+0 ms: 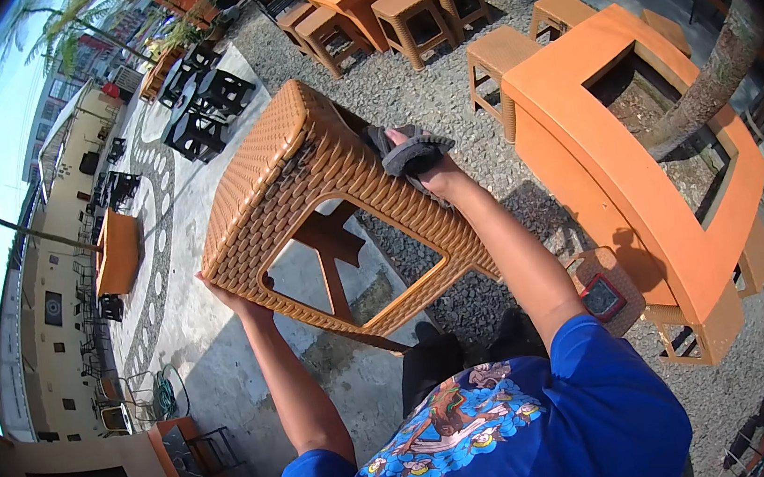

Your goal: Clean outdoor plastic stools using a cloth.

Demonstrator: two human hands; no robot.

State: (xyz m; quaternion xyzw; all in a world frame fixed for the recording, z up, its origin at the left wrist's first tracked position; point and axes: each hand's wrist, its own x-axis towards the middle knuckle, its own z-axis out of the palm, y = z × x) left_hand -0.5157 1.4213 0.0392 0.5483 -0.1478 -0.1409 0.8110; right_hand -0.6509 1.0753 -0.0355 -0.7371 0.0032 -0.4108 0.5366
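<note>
A brown woven-pattern plastic stool (353, 235) is held up tilted in front of me, its seat facing the upper left. My left hand (241, 300) grips the lower corner by the seat; the stool hides most of its fingers. On the stool's far right side, my right hand (432, 170) holds a bunched dark grey cloth (408, 154) against the woven surface. Dark marks show along the edge beneath the seat. Through the opening in the near side, I see the stool's inner legs and the concrete beyond.
At right, an orange planter table (544, 114) surrounds a tree trunk (704, 89). A red-edged dark object (603, 297) rests on a stool (623, 274) beside it. More stools (406, 16) stand on gravel (351, 93). Black tables and chairs (198, 111) stand on the concrete (222, 384) farther off.
</note>
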